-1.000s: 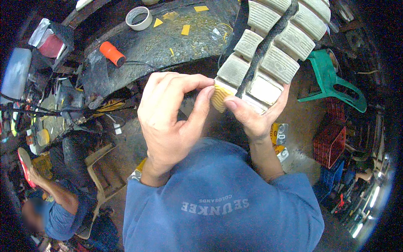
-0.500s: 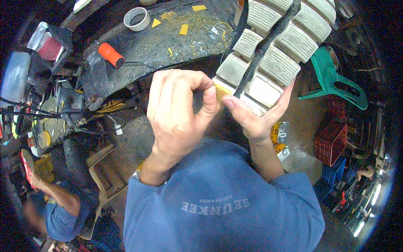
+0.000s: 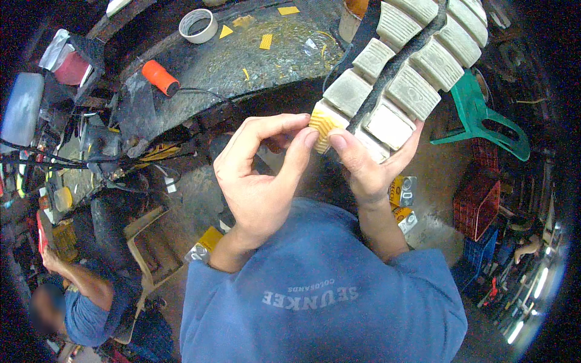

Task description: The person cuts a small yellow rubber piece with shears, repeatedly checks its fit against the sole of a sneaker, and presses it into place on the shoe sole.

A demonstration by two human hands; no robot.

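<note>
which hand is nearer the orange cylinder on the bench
Left. The left hand is below and to the right of the orange cylinder; the right hand is farther right, holding the shoe sole.

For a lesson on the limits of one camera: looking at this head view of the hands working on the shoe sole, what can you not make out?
- Shoe sole: its toe end is cut off by the top edge; the upper is hidden behind the sole.
- Yellow tread piece: whether it is stuck down or loose, hidden by the fingers of the left hand and right hand.
- Right palm: hidden behind the sole.
- Tools at the lower right rim: blurred and too small.
</note>
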